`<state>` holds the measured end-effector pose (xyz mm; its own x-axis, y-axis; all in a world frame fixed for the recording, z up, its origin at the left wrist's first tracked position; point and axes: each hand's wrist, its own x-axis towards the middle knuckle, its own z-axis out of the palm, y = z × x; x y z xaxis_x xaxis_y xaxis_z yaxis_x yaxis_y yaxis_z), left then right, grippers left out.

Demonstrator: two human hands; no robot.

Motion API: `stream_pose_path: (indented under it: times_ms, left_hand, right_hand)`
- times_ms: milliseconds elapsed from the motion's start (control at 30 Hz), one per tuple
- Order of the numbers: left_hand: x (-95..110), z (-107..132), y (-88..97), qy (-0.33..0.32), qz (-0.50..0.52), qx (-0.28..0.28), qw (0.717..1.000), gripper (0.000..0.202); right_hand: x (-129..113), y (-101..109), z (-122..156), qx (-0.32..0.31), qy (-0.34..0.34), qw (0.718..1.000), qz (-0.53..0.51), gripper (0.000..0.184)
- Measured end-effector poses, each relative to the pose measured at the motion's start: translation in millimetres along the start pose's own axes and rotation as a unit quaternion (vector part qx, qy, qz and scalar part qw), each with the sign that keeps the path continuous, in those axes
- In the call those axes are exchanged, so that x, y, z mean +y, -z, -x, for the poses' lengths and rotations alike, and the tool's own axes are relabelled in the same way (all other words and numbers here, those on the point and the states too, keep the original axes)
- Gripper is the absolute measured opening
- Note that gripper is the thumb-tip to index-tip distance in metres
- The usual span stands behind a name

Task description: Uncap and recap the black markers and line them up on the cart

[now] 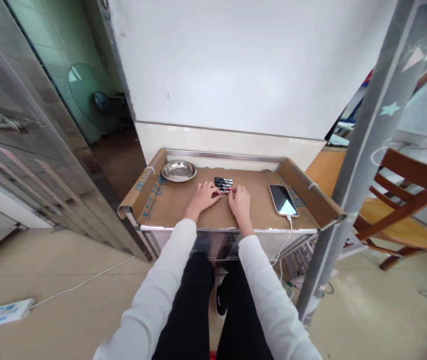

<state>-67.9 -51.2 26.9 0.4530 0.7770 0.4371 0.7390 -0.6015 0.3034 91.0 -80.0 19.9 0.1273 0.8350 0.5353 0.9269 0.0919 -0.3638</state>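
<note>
My left hand (204, 197) rests over the cardboard sheet, its fingertips closed at the left end of a thin pen with a red part (227, 191). At the other end of that pen, the bent fingers of my right hand (240, 201) are closed on it. Just beyond my fingertips, several slim black pens with shiny silver parts (223, 180) lie side by side in a neat stack of rows, pointing left to right. The red pen lies nearest to me, close against this row. My fingers partly cover its ends.
A shallow round steel dish (178, 171) stands at the back left of the cardboard-covered table (175, 210). To the right lies a phone (283, 200) with a white charging cable (289, 220). Raised cardboard flaps edge both sides. A grey pole (352, 165) and wooden chair (404, 210) stand at right.
</note>
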Motion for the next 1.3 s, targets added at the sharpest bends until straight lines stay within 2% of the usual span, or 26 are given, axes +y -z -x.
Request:
stream_pose_path:
  times_ms: [133,300,500,667,767,967,1133,1300]
  left_hand:
    - [0.8,-0.1,1.2,0.005,0.006,-0.004,1.0,0.017]
    - [2.9,-0.4,4.8,0.008,0.019,0.042,0.999,0.017]
    - [6.3,-0.3,9.3,0.007,0.042,0.057,0.997,0.015]
    - [4.2,-0.7,8.3,0.002,0.051,0.061,0.997,0.015]
    - [2.8,-0.6,7.4,-0.011,0.052,0.074,0.996,0.015]
    - [3.2,-0.3,8.0,-0.029,0.066,0.054,0.996,0.017]
    - [2.9,0.2,7.1,-0.017,0.102,0.063,0.993,0.015]
    - [3.1,0.1,5.4,-0.018,0.086,0.06,0.994,0.019]
  right_hand:
    - [0.3,0.2,-0.6,-0.004,0.002,1.0,-0.021,0.02]
    - [0.0,1.1,-2.1,-0.019,0.021,0.998,-0.051,0.022]
    - [-1.0,0.6,-3.5,-0.048,0.064,0.992,-0.093,0.023]
    - [0.0,0.3,-3.1,-0.022,0.041,0.995,-0.085,0.023]
    - [0.1,0.3,-2.8,-0.027,0.05,0.994,-0.091,0.023]
    - [-2.7,3.3,-2.9,-0.064,0.084,0.985,-0.136,0.022]
    - [-2.4,2.3,-4.0,-0.102,0.11,0.976,-0.158,0.021]
    - [-1.4,1.9,-3.2,-0.069,0.104,0.983,-0.135,0.021]
